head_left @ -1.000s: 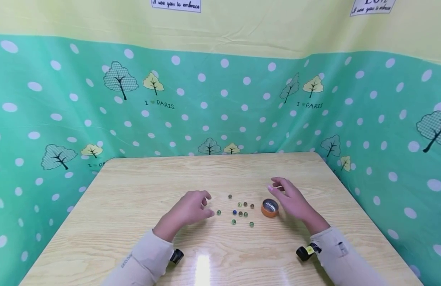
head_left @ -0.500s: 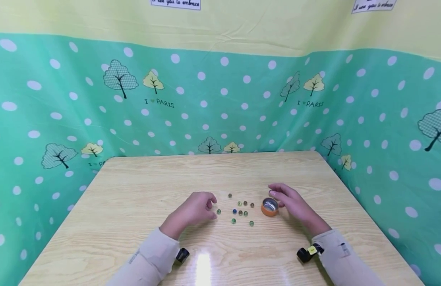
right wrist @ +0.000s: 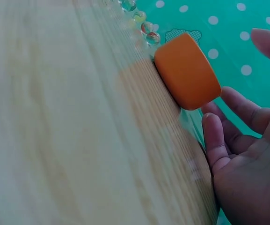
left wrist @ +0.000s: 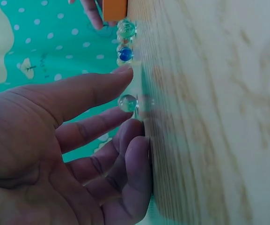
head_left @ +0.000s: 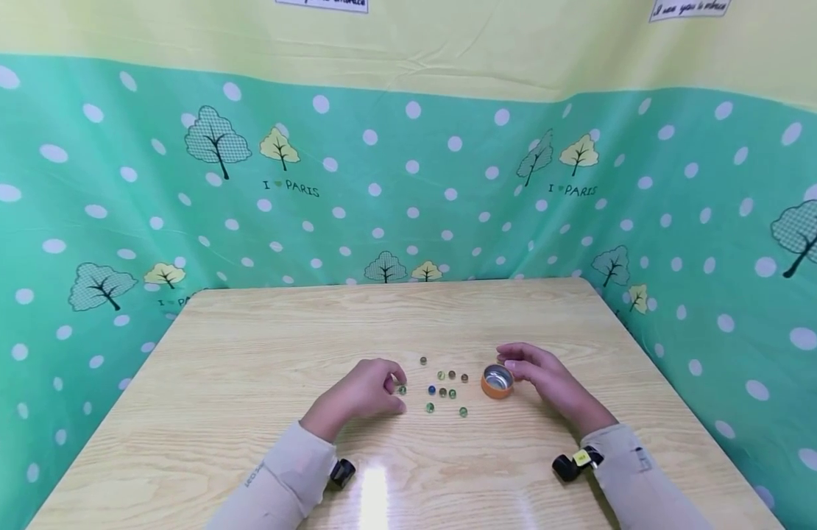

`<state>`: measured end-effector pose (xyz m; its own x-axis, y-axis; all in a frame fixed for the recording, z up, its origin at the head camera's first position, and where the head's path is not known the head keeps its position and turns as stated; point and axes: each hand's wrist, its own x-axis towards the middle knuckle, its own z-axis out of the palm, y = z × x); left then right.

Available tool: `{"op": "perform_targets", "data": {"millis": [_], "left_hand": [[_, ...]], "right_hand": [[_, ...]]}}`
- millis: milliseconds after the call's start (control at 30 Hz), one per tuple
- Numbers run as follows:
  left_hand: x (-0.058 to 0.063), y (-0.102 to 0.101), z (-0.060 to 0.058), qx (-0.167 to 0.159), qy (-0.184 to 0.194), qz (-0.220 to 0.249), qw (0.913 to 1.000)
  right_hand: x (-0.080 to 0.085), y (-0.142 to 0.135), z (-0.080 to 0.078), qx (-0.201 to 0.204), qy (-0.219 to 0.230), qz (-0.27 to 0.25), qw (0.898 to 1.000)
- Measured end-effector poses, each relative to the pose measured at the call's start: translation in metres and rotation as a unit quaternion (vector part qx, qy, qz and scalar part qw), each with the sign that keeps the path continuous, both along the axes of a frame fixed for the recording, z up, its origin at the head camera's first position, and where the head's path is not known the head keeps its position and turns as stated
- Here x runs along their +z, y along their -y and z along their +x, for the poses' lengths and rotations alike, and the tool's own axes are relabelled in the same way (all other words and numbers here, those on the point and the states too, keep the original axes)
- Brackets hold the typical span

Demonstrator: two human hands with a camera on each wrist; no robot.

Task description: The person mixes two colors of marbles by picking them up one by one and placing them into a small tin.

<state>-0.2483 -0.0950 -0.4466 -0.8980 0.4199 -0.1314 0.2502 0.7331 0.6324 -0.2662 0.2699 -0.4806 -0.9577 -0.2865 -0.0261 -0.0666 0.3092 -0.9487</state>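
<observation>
Marble (head_left: 402, 390) lay, as I saw in the head view, at the left hand (head_left: 362, 392), between thumb and forefinger spread apart; the right hand (head_left: 544, 377) was well away, beside the cup (head_left: 497, 391). In the left wrist view a gap separated thumb from marble; finger contact I couldn't tell. In the right wrist view, loose fingers neared or touched the cup, thumb apart.

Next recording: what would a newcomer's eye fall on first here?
Probably the green dotted curtain, rising behind the wooden table. Next, the small orange cup beside the right hand, and the glass marbles scattered between the hands, one bright blue. The left hand, thumb and fingers apart, is at the leftmost marble.
</observation>
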Motion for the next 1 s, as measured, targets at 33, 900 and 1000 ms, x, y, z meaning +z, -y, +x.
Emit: {"op": "perform_targets", "data": {"millis": [33, 900, 1000], "left_hand": [[-0.0001, -0.0003, -0.0003, -0.002, 0.001, 0.002, 1.0], [-0.0031, 0.0006, -0.002, 0.018, -0.008, 0.017, 0.9997], [-0.0037, 0.0007, -0.0025, 0.017, -0.014, 0.016, 0.9996]], "right_hand": [[0.0002, -0.0007, -0.0002, 0.001, -0.002, 0.001, 1.0], [-0.0037, -0.0065, -0.001, 0.057, -0.01, 0.0, 0.998], [-0.007, -0.007, -0.0031, 0.065, -0.012, 0.006, 0.998]]}}
